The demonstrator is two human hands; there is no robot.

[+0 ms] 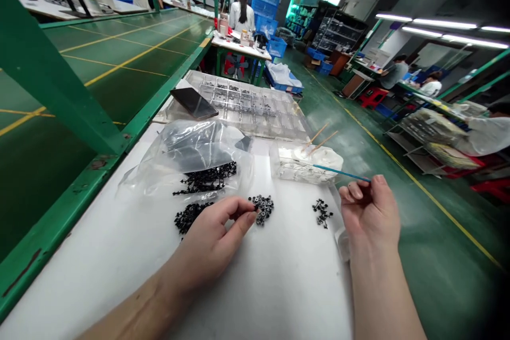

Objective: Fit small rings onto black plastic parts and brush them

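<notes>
My left hand is closed in a pinch, with a small black part showing at the fingertips. It is just beside a pile of small black and silvery ring-like pieces. My right hand grips a thin blue stick whose fine dark end points left across a clear box. Whitish material fills that box, and two wooden sticks stand up from it. Between the hands lies a small cluster of black pieces. More black pieces are partly hidden behind my left hand.
A clear plastic bag holds more black parts. Behind it are a compartmented clear tray and a phone. A green metal frame borders the white table on the left. Other people sit at benches farther off.
</notes>
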